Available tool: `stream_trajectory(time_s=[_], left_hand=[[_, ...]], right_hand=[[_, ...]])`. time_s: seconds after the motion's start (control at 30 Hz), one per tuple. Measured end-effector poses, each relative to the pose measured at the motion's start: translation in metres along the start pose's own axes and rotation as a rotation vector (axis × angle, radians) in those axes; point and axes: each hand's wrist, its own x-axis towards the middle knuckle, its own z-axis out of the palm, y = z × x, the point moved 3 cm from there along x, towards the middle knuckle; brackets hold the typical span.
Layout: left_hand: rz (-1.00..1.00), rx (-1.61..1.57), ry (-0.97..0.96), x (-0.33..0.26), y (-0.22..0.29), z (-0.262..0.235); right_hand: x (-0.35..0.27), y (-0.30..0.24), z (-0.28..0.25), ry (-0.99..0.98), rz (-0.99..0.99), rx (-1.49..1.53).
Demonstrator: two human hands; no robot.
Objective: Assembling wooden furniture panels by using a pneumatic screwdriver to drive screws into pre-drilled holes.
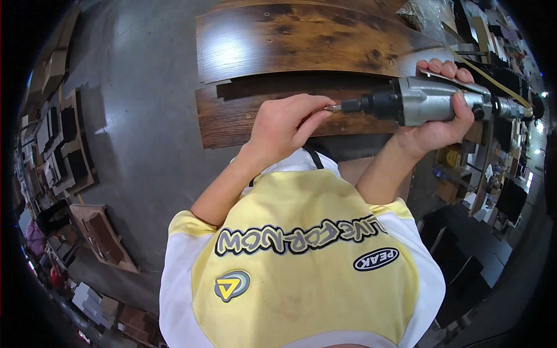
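My right hand (444, 116) is wrapped round the silver body of a pneumatic screwdriver (428, 100), held level with its black nose pointing left. Some of its fingers lie over the metal lever on the tool's far side. At the tool's tip, my left hand (293, 119) pinches the thin metal driver bit (335, 108) between thumb and fingers. Whether a screw is also in that pinch is hidden. Beyond and beneath the hands lie brown wood-grain boards (301, 40), with small holes or screw heads in their surface.
A clear plastic bag (429, 17) sits at the far right end of the boards. A yellow hose or cord (484, 75) runs by the tool's rear. Stacked dark panels (58, 139) and a brown framed panel (101, 235) are on the grey floor at left. Cluttered shelving stands at right.
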Motion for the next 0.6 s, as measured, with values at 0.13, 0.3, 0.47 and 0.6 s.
stream_trajectory(time_s=[0.13,0.3,0.47,0.6], left_hand=[[0.003,0.072,0.039,-0.009,-0.014,-0.018],[-0.05,0.198,0.106,-0.004,-0.07,-0.028],[-0.016,0.372,0.116,0.005,-0.132,-0.028],[0.004,0.416,0.07,0.019,-0.164,-0.021]], right_hand=[[-0.005,0.033,0.018,-0.038,0.042,-0.062],[-0.007,0.097,0.024,-0.05,-0.015,-0.099],[-0.007,0.162,0.011,-0.058,-0.022,-0.191],[-0.002,0.191,0.001,-0.084,-0.105,-0.248]])
